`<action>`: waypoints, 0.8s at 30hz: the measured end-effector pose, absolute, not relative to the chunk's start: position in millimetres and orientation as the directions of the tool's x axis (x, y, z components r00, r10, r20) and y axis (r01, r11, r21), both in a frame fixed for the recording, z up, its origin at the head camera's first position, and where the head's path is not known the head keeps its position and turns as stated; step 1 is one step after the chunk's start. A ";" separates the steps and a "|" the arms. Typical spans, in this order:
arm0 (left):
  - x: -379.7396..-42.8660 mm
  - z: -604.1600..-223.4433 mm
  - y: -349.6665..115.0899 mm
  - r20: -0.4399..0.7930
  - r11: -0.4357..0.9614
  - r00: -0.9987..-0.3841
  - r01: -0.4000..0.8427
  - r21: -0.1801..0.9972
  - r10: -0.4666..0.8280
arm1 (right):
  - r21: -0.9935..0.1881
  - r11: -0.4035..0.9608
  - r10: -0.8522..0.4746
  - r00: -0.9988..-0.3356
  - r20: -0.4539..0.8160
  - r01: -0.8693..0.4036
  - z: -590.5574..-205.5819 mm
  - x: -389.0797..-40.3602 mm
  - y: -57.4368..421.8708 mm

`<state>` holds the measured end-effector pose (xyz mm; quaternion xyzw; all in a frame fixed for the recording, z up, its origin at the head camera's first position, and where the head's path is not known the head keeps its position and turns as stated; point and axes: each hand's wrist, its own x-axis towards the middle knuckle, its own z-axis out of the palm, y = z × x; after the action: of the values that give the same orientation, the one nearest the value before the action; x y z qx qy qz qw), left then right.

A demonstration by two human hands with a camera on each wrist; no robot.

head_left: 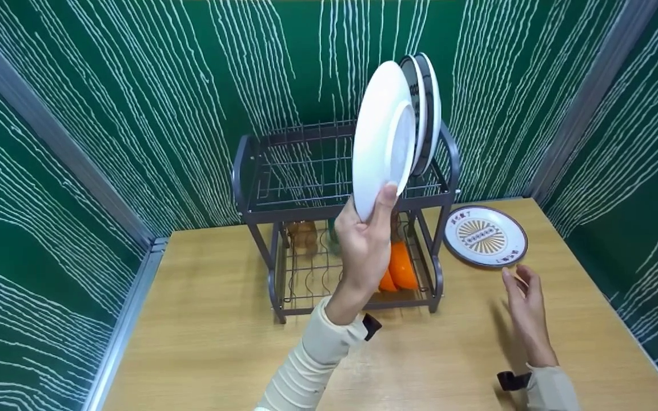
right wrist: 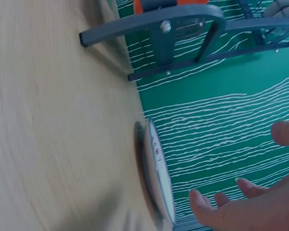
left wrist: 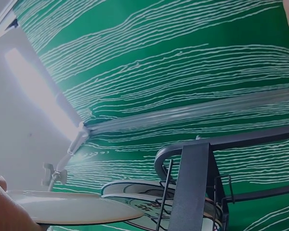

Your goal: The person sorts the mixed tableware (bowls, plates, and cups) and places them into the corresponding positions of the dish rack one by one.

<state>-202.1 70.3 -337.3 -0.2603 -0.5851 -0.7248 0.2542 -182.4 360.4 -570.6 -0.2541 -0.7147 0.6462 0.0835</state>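
My left hand [head_left: 366, 245] pinches a white plate [head_left: 377, 131] by its lower edge, thumb on the underside. The plate stands nearly upright, its foot ring facing right, and overlaps two dark-patterned plates [head_left: 433, 114] on the right of the rack's upper tier. In the left wrist view the held plate [left wrist: 72, 208] lies close beside those standing plates [left wrist: 135, 188]. Over the table at right, my right hand [head_left: 529, 308] holds nothing, its fingers loosely bent. Just beyond its fingertips a dark-rimmed plate [head_left: 484, 235] with a sunburst pattern lies face up.
A dark two-tier dish rack [head_left: 317, 216] stands at the back of the wooden table [head_left: 209, 342]. Its lower tier holds orange bowl-like pieces [head_left: 402, 267] and brownish glassware [head_left: 303, 235]. Green walls [head_left: 152, 114] with white streaks enclose the table behind and at both sides.
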 end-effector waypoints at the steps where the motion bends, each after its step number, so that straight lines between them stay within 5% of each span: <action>1: -203.7 -336.4 71.3 0.667 -0.198 -0.743 0.664 0.721 -0.062 | -0.965 0.024 0.476 -0.852 -0.220 0.262 -572.4 -185.1 361.5; 14: -220.3 -326.3 85.3 0.608 -0.208 -0.793 0.599 0.773 -0.027 | -0.976 -0.007 0.463 -0.864 -0.198 0.220 -585.7 -199.2 366.7; 24: -233.9 -319.5 89.7 0.641 -0.167 -0.762 0.623 0.765 0.095 | -0.932 -0.049 0.474 -0.813 -0.339 0.359 -589.7 -214.9 380.1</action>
<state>-233.9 89.7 -319.5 -0.2905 -0.6177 -0.7066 0.1865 -214.9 380.1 -589.7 -0.3029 -0.6880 0.6580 0.0436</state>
